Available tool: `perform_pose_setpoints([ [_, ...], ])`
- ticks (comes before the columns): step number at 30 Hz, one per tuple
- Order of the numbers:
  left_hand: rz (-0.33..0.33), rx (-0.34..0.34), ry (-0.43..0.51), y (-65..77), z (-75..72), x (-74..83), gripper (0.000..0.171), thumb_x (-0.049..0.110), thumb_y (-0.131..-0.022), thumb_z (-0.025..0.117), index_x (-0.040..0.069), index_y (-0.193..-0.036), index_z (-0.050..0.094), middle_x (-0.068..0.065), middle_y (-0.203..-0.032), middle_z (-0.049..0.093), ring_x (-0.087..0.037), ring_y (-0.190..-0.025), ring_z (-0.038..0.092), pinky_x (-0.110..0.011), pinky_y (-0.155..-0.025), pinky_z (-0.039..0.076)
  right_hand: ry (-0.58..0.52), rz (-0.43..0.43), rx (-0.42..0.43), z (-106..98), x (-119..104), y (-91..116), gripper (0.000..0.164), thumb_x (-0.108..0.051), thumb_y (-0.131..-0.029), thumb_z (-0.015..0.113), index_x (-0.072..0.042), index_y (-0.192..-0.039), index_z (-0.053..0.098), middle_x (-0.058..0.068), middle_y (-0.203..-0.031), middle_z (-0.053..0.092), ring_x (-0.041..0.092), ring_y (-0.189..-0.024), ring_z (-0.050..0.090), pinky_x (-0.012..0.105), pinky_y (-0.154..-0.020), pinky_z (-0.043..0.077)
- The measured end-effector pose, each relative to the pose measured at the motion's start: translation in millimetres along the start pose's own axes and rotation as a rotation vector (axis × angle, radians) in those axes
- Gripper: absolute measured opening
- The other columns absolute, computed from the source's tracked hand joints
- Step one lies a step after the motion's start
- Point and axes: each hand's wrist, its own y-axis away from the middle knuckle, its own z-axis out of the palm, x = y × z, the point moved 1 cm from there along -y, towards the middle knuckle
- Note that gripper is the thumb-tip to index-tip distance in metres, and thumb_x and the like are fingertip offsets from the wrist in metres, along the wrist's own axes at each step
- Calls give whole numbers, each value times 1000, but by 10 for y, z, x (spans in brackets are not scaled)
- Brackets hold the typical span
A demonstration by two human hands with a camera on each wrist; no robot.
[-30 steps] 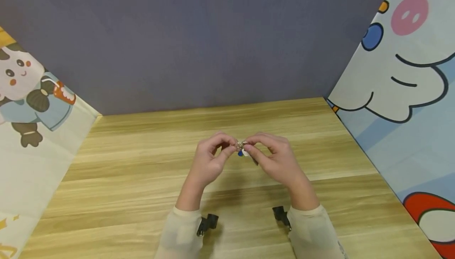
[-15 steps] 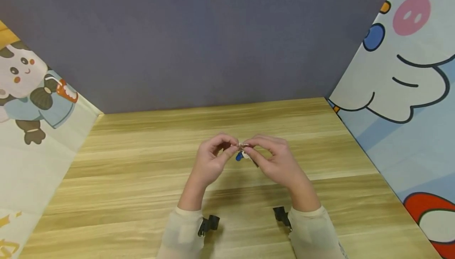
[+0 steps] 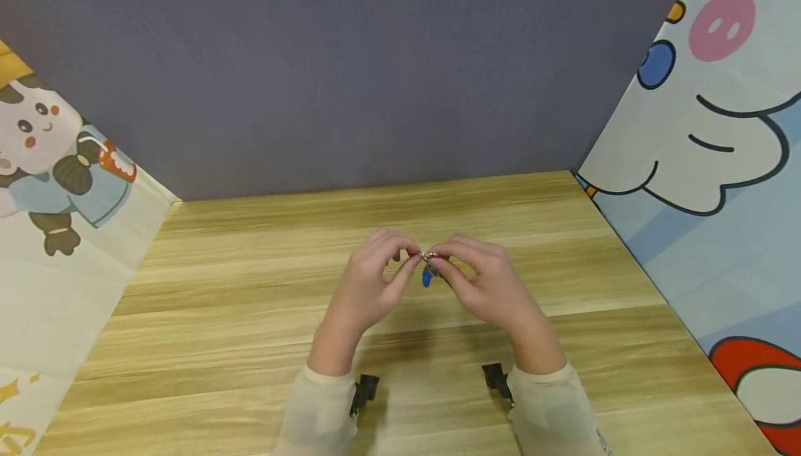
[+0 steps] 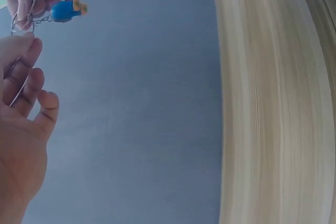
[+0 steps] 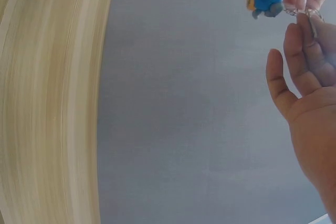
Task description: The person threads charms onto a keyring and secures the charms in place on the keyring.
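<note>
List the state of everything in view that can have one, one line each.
Left hand: pinches the metal ring
Right hand: pinches the metal ring
Metal ring: held up between both hands; cannot tell whether open or closed
Blue charm: hangs from its chain
Chain: attached to blue charm

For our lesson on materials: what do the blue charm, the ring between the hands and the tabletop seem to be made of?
Blue charm: probably plastic or rubber, smooth, judging by its rounded, solid-coloured form.
Ring: likely polished metal; it is thin and glints.
Tabletop: wood or wood-look laminate; streaky grain shows, but which is unclear.
</note>
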Motion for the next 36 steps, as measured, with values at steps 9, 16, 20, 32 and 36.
perform_pose_setpoints([
  [9, 65, 107, 11, -5, 31, 0, 16, -8, -88, 79, 4, -95, 71, -7, -90, 76, -20, -83, 66, -33, -73, 59, 46, 59, 1, -25, -47, -8, 19, 6, -92, 76, -1, -109, 78, 7, -93, 78, 15, -79, 71, 22, -75, 58],
  [16, 101, 167, -15, -28, 33, -5, 17, -10, -86, 78, 3, -94, 72, -7, -90, 78, -22, -84, 68, -31, -78, 58, 68, 41, 24, -16, -43, -15, 15, 2, -95, 76, 0, -109, 77, 7, -93, 78, 16, -79, 71, 22, -75, 57],
  [20, 92, 139, -25, -27, 19, 2, 15, -7, -87, 80, 3, -95, 73, -8, -92, 78, -22, -86, 70, -31, -80, 59, 82, -1, 49, -2, -20, -17, 12, -8, -102, 71, 1, -107, 77, 8, -92, 78, 18, -79, 72, 25, -75, 59],
  [32, 91, 50, -88, -18, -28, 18, 9, -1, -92, 77, 3, -100, 78, -6, -97, 80, -19, -90, 72, -30, -81, 61, 113, -49, 52, 17, 23, -8, 17, -13, -105, 68, 1, -104, 78, 8, -92, 78, 18, -79, 72, 31, -72, 60],
  [36, 62, 42, -47, -18, -20, 6, 7, -2, -92, 77, 4, -96, 77, -6, -93, 80, -18, -88, 70, -30, -78, 59, 116, -27, 39, 18, 44, 10, 15, -11, -104, 70, 1, -106, 78, 8, -91, 78, 19, -80, 72, 34, -72, 61],
])
